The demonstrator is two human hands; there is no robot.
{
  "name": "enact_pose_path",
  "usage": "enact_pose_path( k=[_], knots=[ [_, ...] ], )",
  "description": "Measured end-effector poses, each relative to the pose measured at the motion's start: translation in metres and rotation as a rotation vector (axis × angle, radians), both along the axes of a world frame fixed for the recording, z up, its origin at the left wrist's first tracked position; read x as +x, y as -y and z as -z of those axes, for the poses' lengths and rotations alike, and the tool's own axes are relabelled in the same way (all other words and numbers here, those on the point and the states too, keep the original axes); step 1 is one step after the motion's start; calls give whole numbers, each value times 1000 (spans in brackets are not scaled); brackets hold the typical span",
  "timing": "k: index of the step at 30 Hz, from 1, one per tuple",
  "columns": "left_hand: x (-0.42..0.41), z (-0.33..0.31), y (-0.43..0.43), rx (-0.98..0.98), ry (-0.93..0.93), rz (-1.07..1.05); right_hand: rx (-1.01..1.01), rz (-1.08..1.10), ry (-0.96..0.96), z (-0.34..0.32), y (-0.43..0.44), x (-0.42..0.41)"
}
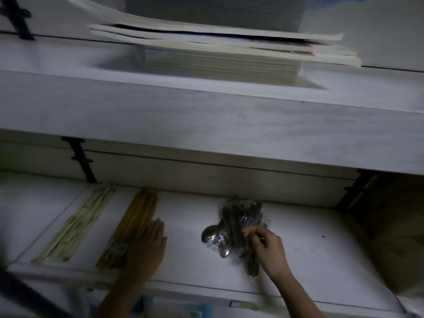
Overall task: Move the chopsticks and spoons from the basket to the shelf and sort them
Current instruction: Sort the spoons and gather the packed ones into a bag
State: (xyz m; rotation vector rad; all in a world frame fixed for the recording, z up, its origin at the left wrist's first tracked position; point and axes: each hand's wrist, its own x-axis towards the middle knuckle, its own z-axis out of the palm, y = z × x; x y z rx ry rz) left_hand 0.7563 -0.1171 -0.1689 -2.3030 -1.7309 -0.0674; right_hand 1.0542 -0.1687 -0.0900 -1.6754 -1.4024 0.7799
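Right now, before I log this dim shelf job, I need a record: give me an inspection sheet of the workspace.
Surface: white lower shelf, dimly lit.
Job's things: pale chopsticks and amber chopsticks lie as two bundles at left; wrapped spoons in clear plastic lie right of them.
Clutter: brown cardboard at far right.
Grippers: left hand flat, alongside the amber chopsticks; right hand pinches at the wrapped spoons.
Cables: dark band at lower left, cannot tell what it is.
Surroundings: upper shelf bearing stacked books; black brackets.
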Motion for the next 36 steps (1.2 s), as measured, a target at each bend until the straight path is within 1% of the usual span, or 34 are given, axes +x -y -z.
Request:
enact_pose_path(
  k=[2, 4, 6, 8, 10, 13, 15, 18, 20, 22, 25, 27, 29, 31, 34, 36],
  knots=[
    [-6, -4, 1, -8, -22, 43, 9, -16, -18, -1, -3, -2],
    [-11, -7, -1, -34, 53, 42, 6, -33, -27, -2, -5, -4],
    [-20, -5, -2, 35, 85, 48, 20, -45, -26, -2, -8, -6],
    [-28, 8, -5, 71, 105, 147, 37, -43, -27, -3, -11, -8],
    [-34, 5, -6, 19, 177, 104, 40, -47, -25, -2, -14, -10],
    [-40, 4, -11, 76, 187, 120, 59, -70, 11, -1, -16, -14],
    [-44, 12, -19, 107, 170, 140, 74, -95, 57, -2, -18, -17],
    [-24, -6, -15, 93, 308, 149, 82, -118, 142, -5, -21, -18],
    [-2, -13, -13, 24, 389, 209, 96, -169, 243, -8, -24, -20],
    [20, -20, -10, -47, 422, 266, 93, -282, 367, -10, -29, -26],
    [54, -22, -13, -240, 503, 327, 82, -426, 551, -9, -36, -41],
    [73, -21, -15, -303, 524, 359, 105, -454, 657, -3, -42, -48],
    [84, -19, -16, -318, 567, 361, 83, -442, 740, 5, -46, -49],
    [88, -15, -18, -290, 588, 350, 67, -421, 773, 11, -45, -47],
    [88, -13, -17, -225, 623, 375, 97, -385, 739, 16, -42, -40],
    [86, -16, -17, -192, 658, 372, 78, -364, 718, 15, -41, -35]
  ],
)
